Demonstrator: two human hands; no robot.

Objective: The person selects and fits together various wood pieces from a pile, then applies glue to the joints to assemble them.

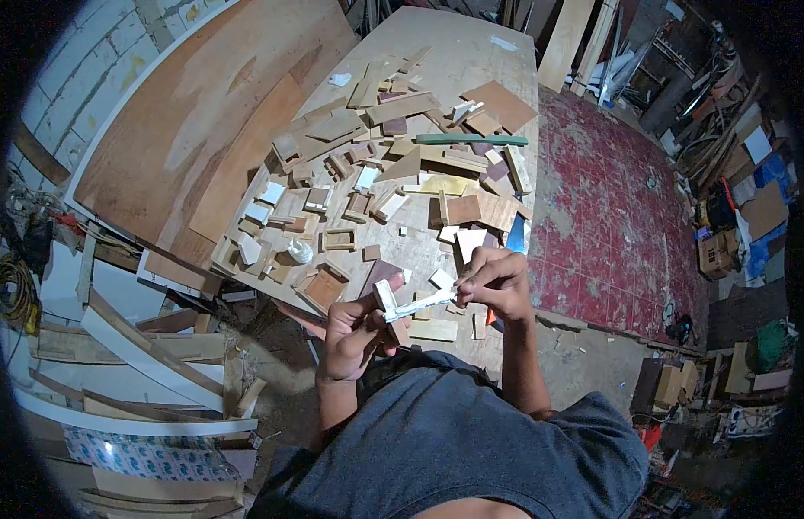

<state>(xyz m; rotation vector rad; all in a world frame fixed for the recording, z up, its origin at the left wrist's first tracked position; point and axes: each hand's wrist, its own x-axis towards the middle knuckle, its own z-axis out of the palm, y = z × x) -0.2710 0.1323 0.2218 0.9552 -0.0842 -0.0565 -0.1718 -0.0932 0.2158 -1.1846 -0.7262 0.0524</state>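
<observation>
My left hand [348,342] is closed around a small wooden piece with a white face [385,297], held up over the near edge of the workbench [458,39]. Thumb and fingers of my right hand [497,284] pinch the end of a thin, crumpled white strip [426,303]. The strip slants down leftward, and its other end meets the wooden piece by my left thumb. What the strip is made of does not show clearly. Beyond my left hand stand a white bottle [300,252] and a small open wooden box [320,289].
Wood offcuts, small box frames [339,240] and a green strip [471,139] cover much of the bench. A large brown board [185,112] leans at the left. Curved white-edged pieces [151,346] lie lower left. Red flooring [614,208] and cluttered goods are at the right.
</observation>
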